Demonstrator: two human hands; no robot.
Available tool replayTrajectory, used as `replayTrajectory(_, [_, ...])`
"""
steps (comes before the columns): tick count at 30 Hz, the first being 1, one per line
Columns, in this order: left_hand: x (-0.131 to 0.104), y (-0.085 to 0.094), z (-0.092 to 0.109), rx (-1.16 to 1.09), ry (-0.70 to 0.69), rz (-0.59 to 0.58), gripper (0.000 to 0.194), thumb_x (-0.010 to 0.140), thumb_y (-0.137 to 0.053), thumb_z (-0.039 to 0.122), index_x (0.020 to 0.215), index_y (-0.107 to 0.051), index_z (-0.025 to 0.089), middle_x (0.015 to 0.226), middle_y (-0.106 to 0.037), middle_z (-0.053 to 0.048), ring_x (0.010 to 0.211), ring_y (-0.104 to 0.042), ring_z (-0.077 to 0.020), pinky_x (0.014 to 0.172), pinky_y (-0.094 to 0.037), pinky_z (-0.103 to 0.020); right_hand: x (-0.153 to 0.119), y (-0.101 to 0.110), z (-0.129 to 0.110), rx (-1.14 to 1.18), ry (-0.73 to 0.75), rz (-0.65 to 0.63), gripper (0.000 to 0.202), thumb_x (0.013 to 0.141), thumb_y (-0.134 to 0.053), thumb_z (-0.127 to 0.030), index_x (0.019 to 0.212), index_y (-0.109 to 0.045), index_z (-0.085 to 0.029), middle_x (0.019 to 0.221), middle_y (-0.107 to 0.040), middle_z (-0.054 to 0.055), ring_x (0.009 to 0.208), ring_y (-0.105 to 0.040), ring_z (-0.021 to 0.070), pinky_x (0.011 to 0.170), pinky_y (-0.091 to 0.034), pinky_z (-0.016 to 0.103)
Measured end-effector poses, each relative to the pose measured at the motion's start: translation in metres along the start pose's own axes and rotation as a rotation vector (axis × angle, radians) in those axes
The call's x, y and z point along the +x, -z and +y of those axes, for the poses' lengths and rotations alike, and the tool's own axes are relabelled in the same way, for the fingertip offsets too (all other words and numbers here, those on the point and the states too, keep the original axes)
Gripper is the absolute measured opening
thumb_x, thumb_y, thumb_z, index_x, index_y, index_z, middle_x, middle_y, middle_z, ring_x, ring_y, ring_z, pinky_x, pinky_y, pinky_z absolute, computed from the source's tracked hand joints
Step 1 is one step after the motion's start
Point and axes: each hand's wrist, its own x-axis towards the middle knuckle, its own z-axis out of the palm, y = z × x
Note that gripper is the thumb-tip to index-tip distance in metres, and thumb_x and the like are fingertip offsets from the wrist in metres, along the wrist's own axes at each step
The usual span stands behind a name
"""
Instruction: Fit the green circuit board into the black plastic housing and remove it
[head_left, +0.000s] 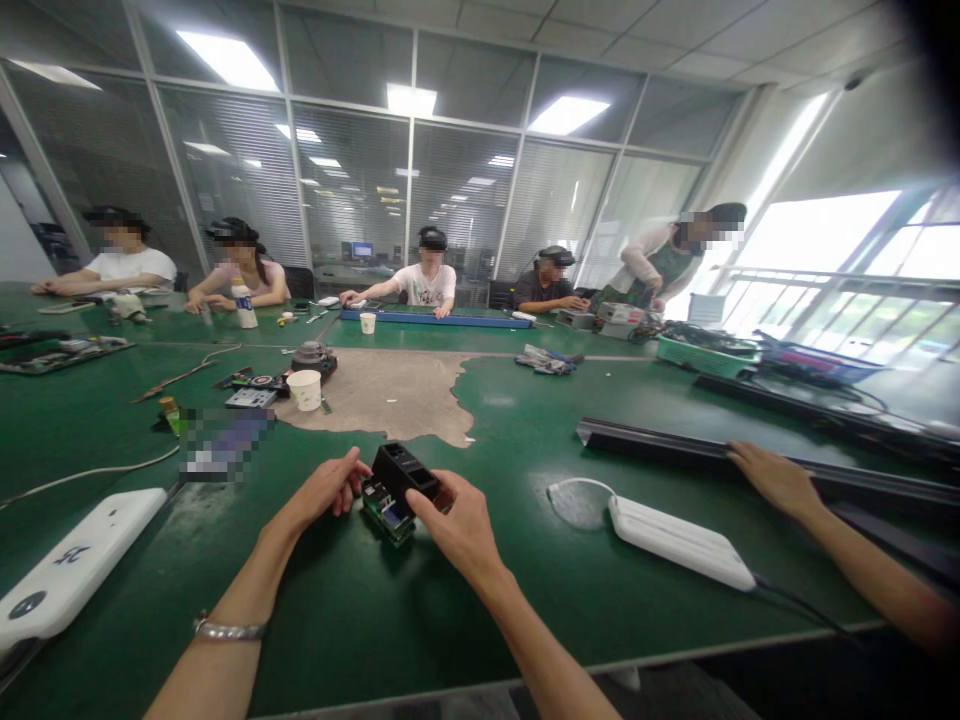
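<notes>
The black case (409, 468) is held in the right grip (459, 520), which is clamped on it with the thumb laid over the near side and the fingers wrapped behind. A green board (391, 515) is seen just under the case, toward the left grip (330, 490). The case is tilted, presumably so that the board is left exposed. Whether the two are joined, or whether the desk (540, 610) is touched by the board, cannot be told. The left grip is curled close beside the board, perhaps to steady it; whether its fingers are closed on an edge cannot be made out.

Beyond the left grip, a paper cup (304, 390) is set among loose parts (255, 390), and a phone (229, 440) is laid nearer, to that grip's left. Farther left, a white power bank (82, 565) is placed at the desk's near side. To the right of the right grip, another white pack (679, 540) is laid with its cord (581, 482) pointed toward that grip, so sideways reach would be hindered there. Past it, a black rail (675, 450) is touched by a co-worker's hand (776, 480), by which the far right is partly taken up.
</notes>
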Motion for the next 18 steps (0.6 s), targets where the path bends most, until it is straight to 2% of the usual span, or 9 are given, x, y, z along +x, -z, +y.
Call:
replayTrajectory(2, [-0.001, 0.0, -0.001, -0.004, -0.007, 0.0, 0.066, 0.082, -0.032, 0.069, 0.093, -0.062, 0.011, 0.065, -0.059, -0.002, 0.041, -0.052, -0.0104, 0.037, -0.039, -0.02, -0.003, -0.004, -0.009, -0.036, 0.024, -0.012, 0.021, 0.079, -0.062, -0.036, 0.092, -0.065, -0.021, 0.08, -0.064, 0.001, 0.067, -0.055, 0.0143, 0.06, -0.041, 0.024])
replayTrajectory(6, [0.0, 0.001, -0.003, 0.04, -0.007, -0.004, 0.067, 0.083, -0.029, 0.07, 0.077, -0.06, 0.012, 0.046, -0.052, 0.0, 0.035, -0.048, -0.0108, 0.037, -0.037, -0.02, -0.005, -0.01, -0.019, -0.122, 0.069, -0.013, 0.019, 0.077, -0.063, -0.034, 0.089, -0.065, -0.019, 0.08, -0.063, 0.002, 0.07, -0.055, 0.0154, 0.063, -0.041, 0.025])
replayTrajectory(12, [0.0, 0.001, 0.001, 0.044, 0.014, -0.015, 0.072, 0.083, -0.026, 0.07, 0.099, -0.063, 0.01, 0.043, -0.054, 0.001, 0.033, -0.046, -0.0115, 0.037, -0.036, -0.02, -0.009, -0.011, -0.018, -0.187, 0.116, -0.074, 0.019, 0.075, -0.065, -0.032, 0.09, -0.064, -0.02, 0.081, -0.062, 0.003, 0.077, -0.056, 0.018, 0.07, -0.041, 0.027])
replayTrajectory(18, [-0.001, 0.0, 0.002, 0.062, 0.022, -0.018, 0.075, 0.082, -0.027, 0.071, 0.104, -0.063, 0.008, 0.043, -0.055, 0.001, 0.033, -0.046, -0.011, 0.037, -0.035, -0.02, -0.02, -0.015, -0.011, -0.221, 0.103, -0.093, 0.026, 0.073, -0.066, -0.031, 0.096, -0.061, -0.02, 0.089, -0.061, 0.005, 0.083, -0.056, 0.0199, 0.074, -0.043, 0.029])
